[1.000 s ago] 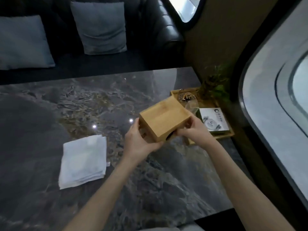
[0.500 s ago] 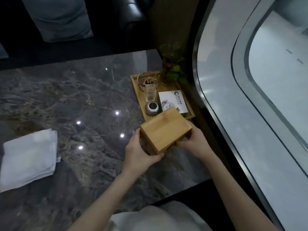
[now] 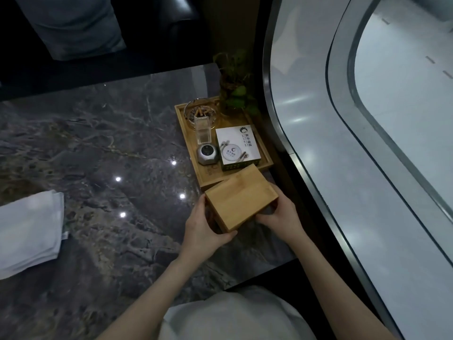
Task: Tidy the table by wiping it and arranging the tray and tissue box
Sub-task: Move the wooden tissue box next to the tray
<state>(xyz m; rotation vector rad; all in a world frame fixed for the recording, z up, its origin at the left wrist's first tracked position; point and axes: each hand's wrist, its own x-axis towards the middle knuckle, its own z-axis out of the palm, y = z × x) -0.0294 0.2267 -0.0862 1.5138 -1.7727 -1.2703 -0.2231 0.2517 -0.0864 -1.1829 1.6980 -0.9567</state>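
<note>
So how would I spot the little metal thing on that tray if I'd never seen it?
Find the wooden tray at the marble table's right edge. On its near left side, beside the white printed box, sits the metal piece: silvery, with angled facets, the only metallic object there.

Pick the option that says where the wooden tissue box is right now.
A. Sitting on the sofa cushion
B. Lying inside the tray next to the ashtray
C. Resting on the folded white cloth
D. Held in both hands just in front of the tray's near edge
D: the wooden tissue box is gripped by the left hand and right hand, just in front of the tray.
</note>
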